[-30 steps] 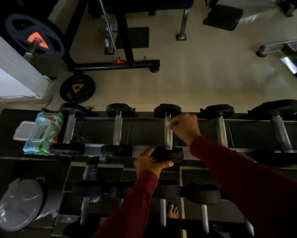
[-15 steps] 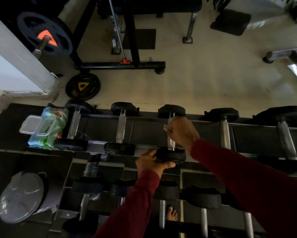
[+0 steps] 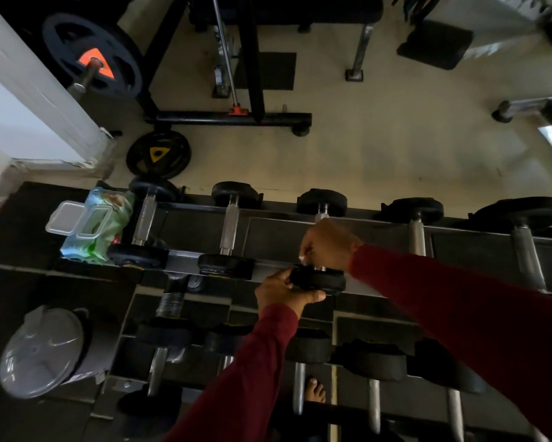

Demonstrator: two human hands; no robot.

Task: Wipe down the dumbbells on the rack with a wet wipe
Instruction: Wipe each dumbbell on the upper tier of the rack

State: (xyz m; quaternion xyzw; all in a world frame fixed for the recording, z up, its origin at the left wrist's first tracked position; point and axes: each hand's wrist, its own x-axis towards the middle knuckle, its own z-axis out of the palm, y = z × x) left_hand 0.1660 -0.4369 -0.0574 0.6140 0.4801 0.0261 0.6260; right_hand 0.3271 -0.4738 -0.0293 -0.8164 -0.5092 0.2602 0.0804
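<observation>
Rack [image 3: 179, 266]: dark, tiered, dumbbells laid side by side across its rails on the top tier, more on a lower tier. Each is seated with a black head over each rail, presumably so the bar spans the gap and cannot roll.

Worked dumbbell [image 3: 321, 202]: third from the left on the top tier. Long axis runs away from the person, far head toward the open floor, near head toward the body; roughly level.

Wipe packet [image 3: 104, 223]: left end of the top tier, lid flipped open, just beside the first dumbbell, likely kept within reach for a fresh sheet.

Left hand [image 3: 279, 293]: curled round the near head, judged to be steadying it against turning.

Right hand [image 3: 329, 242]: closed round the bar near that head. Wet wipe [image 3: 302, 258]: a pale scrap is seen at the fingers.
</observation>
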